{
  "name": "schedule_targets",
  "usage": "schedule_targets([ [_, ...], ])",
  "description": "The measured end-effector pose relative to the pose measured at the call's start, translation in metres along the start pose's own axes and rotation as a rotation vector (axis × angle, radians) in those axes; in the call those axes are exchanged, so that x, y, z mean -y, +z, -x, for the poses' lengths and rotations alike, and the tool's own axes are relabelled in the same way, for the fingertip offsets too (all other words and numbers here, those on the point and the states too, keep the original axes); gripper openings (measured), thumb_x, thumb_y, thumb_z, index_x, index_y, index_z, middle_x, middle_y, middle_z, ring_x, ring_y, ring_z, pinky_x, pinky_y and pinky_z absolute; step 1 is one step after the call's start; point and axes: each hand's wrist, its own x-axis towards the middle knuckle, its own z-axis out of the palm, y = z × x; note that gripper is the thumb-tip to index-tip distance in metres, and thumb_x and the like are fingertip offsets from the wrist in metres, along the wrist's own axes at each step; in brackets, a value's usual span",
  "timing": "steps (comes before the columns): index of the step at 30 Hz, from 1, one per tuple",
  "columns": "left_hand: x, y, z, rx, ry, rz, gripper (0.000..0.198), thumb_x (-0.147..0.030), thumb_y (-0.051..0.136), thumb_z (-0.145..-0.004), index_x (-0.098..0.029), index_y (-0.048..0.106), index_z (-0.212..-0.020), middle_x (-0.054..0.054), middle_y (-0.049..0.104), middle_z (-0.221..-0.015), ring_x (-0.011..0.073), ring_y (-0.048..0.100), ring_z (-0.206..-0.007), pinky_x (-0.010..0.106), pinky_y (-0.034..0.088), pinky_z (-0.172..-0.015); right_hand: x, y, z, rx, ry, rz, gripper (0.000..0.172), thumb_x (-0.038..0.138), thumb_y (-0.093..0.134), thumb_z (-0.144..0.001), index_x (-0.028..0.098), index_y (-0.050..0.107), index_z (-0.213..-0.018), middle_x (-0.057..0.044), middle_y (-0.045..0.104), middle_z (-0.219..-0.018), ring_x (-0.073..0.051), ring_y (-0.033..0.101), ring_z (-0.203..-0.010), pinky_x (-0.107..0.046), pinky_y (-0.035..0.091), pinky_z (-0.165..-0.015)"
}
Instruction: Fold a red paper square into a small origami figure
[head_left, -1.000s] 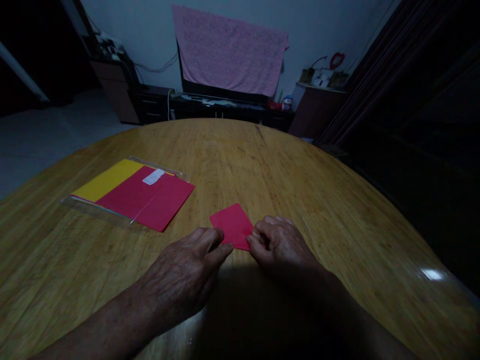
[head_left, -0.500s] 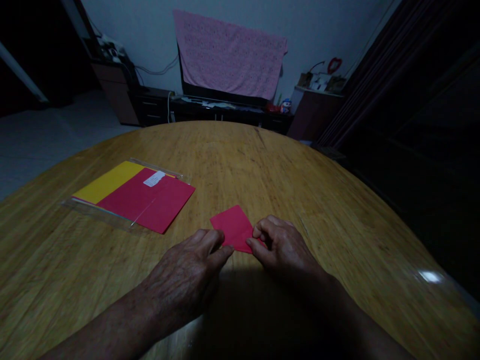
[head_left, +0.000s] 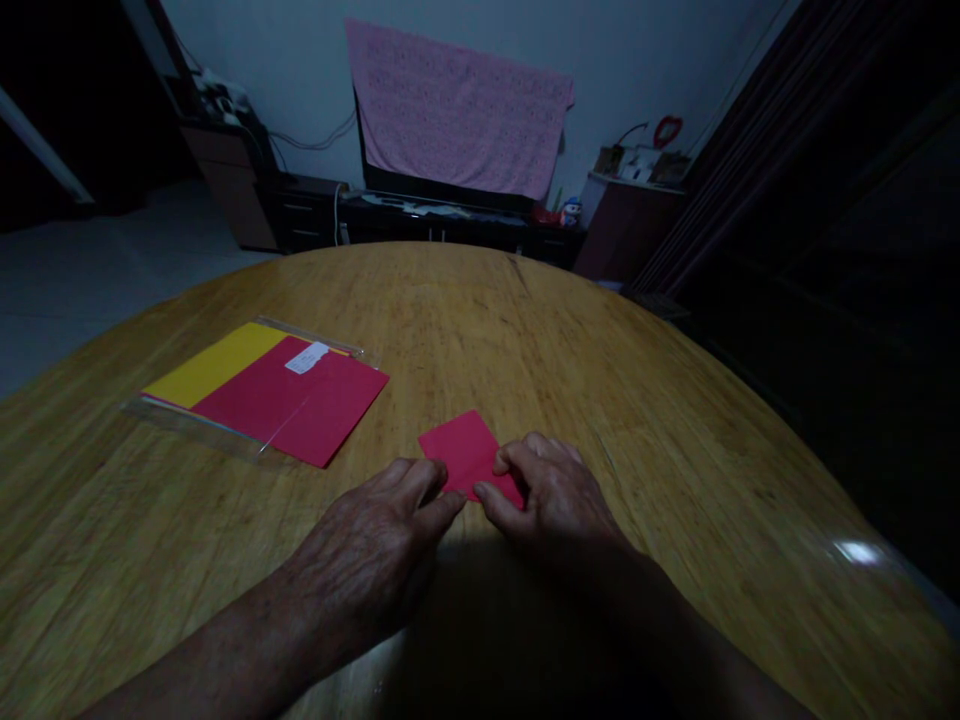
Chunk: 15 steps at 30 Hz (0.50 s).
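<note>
A small folded red paper point(head_left: 465, 452) lies on the round wooden table point(head_left: 525, 340) just in front of me. My left hand point(head_left: 375, 545) rests flat, its fingertips pressing the paper's near left edge. My right hand point(head_left: 551, 495) is curled, with thumb and fingers pinching the paper's near right edge. The paper's near corner is hidden under the fingers.
A clear plastic sleeve point(head_left: 259, 392) holding red and yellow sheets lies to the left on the table. Beyond the table stand a low dark cabinet point(head_left: 450, 220) with a pink cloth point(head_left: 457, 110) draped above it, and a side cabinet point(head_left: 626, 225).
My right hand has slid left along the paper's near edge, towards my left hand. The left hand and the paper have barely moved.
</note>
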Motion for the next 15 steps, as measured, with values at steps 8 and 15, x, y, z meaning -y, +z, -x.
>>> schedule_targets([
  [8,-0.0012,0.0,0.001,-0.002,-0.005,0.003,0.04,-0.007,0.042,-0.086,-0.022,0.054,-0.121,0.01,0.052,-0.108,0.0242,0.051,-0.095,0.04,0.051,-0.075,0.0025,0.0043,0.0013,-0.039,-0.004,0.044,0.023,0.037,0.071,-0.074,0.018,0.06,-0.082,-0.003,0.054,-0.076,-0.02,0.049,-0.073,-0.036,0.038,-0.072],
  [15,-0.0005,0.001,0.0014,0.018,-0.006,-0.008,0.04,-0.006,0.043,-0.083,-0.02,0.056,-0.117,0.01,0.052,-0.109,0.024,0.05,-0.097,0.041,0.051,-0.078,-0.0009,-0.0017,0.0024,0.038,0.025,-0.013,0.023,0.037,0.071,-0.076,0.019,0.063,-0.088,-0.005,0.055,-0.084,-0.022,0.05,-0.08,-0.036,0.039,-0.074],
])
